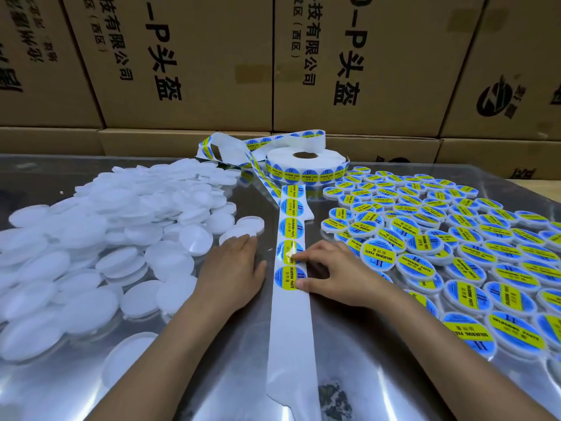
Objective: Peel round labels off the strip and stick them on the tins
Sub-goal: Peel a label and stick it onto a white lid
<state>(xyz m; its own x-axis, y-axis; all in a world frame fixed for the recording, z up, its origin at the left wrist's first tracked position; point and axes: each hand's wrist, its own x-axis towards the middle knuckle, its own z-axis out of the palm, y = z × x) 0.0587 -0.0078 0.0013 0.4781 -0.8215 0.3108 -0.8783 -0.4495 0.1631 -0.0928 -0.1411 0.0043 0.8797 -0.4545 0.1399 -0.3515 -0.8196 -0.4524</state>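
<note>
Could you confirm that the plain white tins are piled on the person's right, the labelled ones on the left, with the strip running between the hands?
Not quite: the sides are swapped. In the head view the plain tins are piled on the person's left and the labelled tins on the right. The strip does run between the left hand and right hand.

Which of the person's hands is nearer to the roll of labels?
The right hand, though narrowly: it picks at the strip straight below the roll of labels. The left hand lies flat on the table, further left.
</note>
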